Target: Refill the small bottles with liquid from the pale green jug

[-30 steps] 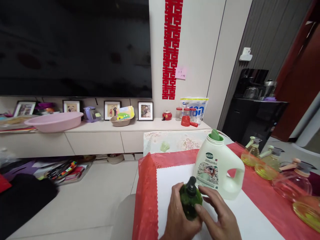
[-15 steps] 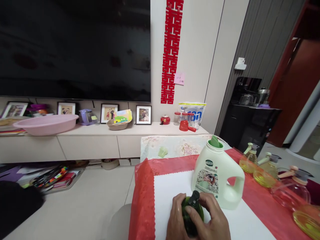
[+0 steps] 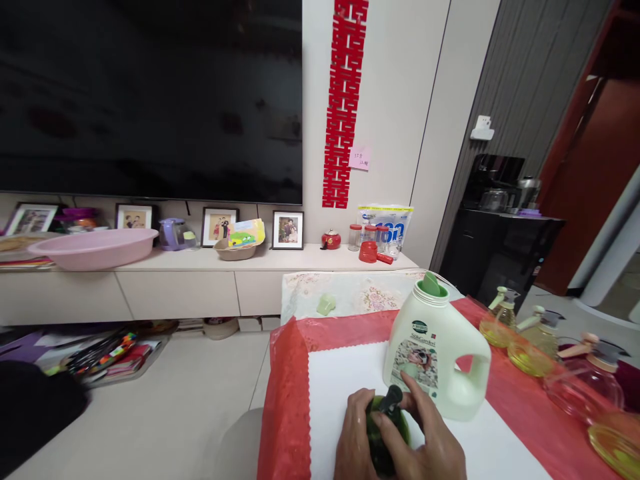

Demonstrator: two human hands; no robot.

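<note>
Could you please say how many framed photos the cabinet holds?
4: the leftmost frame behind the pink basin, a second frame left of the purple jug, a third frame behind the brown basket, a fourth frame left of the red teapot. More could be hidden.

A pale wall (image 3: 400, 87) ran across the back, with thin dark seams. A black TV (image 3: 150, 100) filled the upper left, faint reflections on its screen. To its right a red paper strip (image 3: 343, 100) hung down the wall, a pink note (image 3: 359, 159) at its edge. Below stretched a long, low cabinet (image 3: 175, 292), with photo frames (image 3: 287, 231) along its top and pale floor tiles (image 3: 200, 393) in front. At right stood a grey ribbed panel (image 3: 530, 80) with a white fitting (image 3: 483, 129), a black cupboard (image 3: 500, 250) and a red-brown door (image 3: 583, 173). The light was soft.
</note>
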